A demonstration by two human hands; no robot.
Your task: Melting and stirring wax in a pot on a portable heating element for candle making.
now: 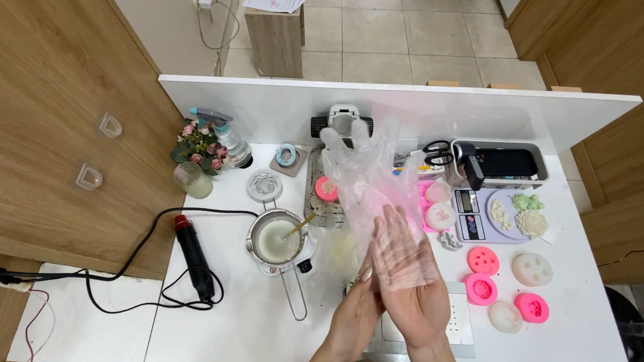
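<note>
Evidently a thin clear plastic glove [362, 175] was held open by the left hand [356, 313], fingers pinching its cuff, so the flat, spread right hand [410, 287] could be slid inside above the white counter [227, 328].

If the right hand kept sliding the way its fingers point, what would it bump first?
The right hand points up into the clear plastic glove it is already entering; past that, probably the pink mould tray, though depth is unclear.

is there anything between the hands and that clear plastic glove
Nothing visible. The clear plastic glove is already in hand: the right hand is pushed partway into its cuff, and the left hand grips the cuff edge beside it. The glove's fingers hang loose above the white table.
</note>
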